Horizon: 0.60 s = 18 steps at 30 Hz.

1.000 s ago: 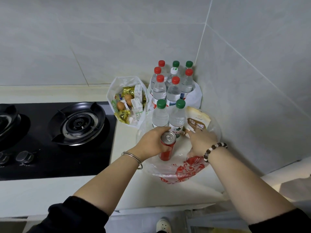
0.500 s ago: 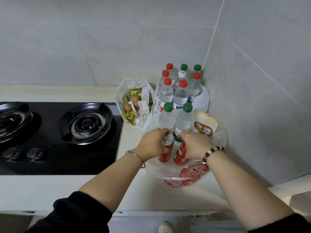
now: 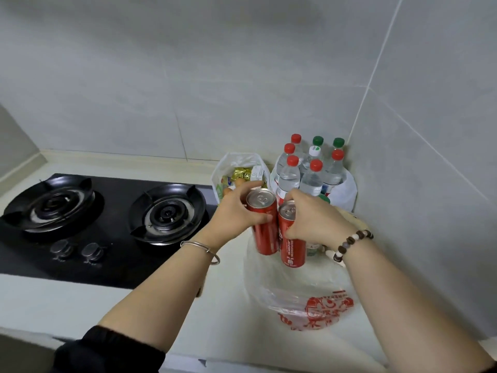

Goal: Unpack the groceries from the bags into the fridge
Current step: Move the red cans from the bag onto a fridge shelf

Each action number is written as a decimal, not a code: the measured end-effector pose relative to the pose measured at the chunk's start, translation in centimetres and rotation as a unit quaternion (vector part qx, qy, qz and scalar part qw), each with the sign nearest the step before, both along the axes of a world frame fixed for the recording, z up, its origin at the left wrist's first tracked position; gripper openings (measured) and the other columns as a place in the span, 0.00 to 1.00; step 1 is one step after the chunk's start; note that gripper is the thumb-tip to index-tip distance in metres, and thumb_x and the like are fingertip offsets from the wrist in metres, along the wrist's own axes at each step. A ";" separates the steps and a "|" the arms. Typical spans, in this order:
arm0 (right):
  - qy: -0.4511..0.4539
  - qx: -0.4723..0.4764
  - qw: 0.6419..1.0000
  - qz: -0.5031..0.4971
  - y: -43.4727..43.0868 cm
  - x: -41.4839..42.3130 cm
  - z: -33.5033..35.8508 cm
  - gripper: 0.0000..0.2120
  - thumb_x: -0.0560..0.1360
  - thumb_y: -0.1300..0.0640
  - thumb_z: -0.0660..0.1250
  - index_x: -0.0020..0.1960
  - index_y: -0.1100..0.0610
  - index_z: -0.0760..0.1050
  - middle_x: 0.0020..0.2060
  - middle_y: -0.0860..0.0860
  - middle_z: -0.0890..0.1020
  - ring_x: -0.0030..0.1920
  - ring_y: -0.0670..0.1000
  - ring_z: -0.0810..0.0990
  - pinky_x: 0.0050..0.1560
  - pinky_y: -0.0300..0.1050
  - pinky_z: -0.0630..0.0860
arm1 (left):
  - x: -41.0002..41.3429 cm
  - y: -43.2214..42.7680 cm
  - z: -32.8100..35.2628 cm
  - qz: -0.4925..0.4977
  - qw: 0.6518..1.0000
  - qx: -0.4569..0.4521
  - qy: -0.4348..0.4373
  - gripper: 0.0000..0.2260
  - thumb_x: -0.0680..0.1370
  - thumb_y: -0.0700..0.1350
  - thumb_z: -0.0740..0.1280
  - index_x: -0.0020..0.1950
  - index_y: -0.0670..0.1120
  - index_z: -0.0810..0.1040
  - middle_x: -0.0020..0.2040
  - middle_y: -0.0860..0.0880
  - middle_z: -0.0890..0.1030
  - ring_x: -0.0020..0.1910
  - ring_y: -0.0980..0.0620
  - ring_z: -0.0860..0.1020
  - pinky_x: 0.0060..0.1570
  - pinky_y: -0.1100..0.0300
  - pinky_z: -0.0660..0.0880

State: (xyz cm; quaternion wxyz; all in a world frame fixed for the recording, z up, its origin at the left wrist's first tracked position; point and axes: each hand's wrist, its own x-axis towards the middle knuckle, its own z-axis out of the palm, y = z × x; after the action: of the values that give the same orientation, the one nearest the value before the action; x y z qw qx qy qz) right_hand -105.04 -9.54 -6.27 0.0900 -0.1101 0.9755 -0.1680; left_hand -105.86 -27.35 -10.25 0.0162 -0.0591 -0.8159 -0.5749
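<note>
Left hand (image 3: 236, 211) grips red aluminium drink can (image 3: 265, 224); right hand (image 3: 314, 222) grips second red can (image 3: 291, 238) at 3 o'clock. Rigid, smooth, likely slippery; hold mid-body.

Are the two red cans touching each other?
Touching. The head view shows the left can and right can pressed side by side, no gap between.
</note>
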 end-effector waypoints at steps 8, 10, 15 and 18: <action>0.053 -0.185 0.981 0.006 -7.2 -1.4 1.5 0.21 0.64 0.57 0.76 0.54 0.51 0.72 0.46 0.46 0.79 0.46 0.48 0.78 0.42 0.43 0.75 | 2.5 -6.1 2.7 0.119 0.990 0.078 0.019 0.24 0.66 0.37 0.76 0.60 0.48 0.78 0.51 0.54 0.83 0.51 0.57 0.81 0.51 0.64 0.77; 0.062 -0.220 0.973 0.029 -9.7 -1.4 1.9 0.19 0.62 0.56 0.76 0.51 0.50 0.73 0.44 0.44 0.78 0.46 0.48 0.78 0.41 0.44 0.75 | 4.1 -8.1 3.1 0.162 0.983 0.079 0.029 0.22 0.66 0.38 0.76 0.59 0.48 0.78 0.50 0.54 0.83 0.48 0.59 0.81 0.48 0.67 0.77; 0.027 -0.307 0.942 0.132 -17.4 0.9 2.8 0.19 0.62 0.57 0.78 0.48 0.47 0.74 0.42 0.42 0.79 0.45 0.45 0.78 0.45 0.42 0.74 | 10.4 -13.8 3.5 0.285 0.952 0.089 0.068 0.19 0.68 0.40 0.76 0.56 0.51 0.79 0.49 0.54 0.83 0.49 0.58 0.81 0.50 0.63 0.77; -0.040 -0.341 0.917 0.203 -22.8 3.8 2.5 0.20 0.62 0.57 0.79 0.51 0.49 0.76 0.43 0.42 0.80 0.45 0.42 0.79 0.41 0.37 0.73 | 16.1 -17.2 3.6 0.377 0.918 0.093 0.083 0.19 0.68 0.41 0.76 0.56 0.53 0.79 0.49 0.55 0.83 0.49 0.60 0.81 0.50 0.63 0.77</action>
State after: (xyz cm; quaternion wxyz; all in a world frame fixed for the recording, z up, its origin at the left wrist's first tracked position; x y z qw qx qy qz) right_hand -101.24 -32.34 -3.81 0.1185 -0.3231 0.8113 -0.4727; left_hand -89.78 -44.50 -6.67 0.3052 0.2070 -0.7164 -0.5923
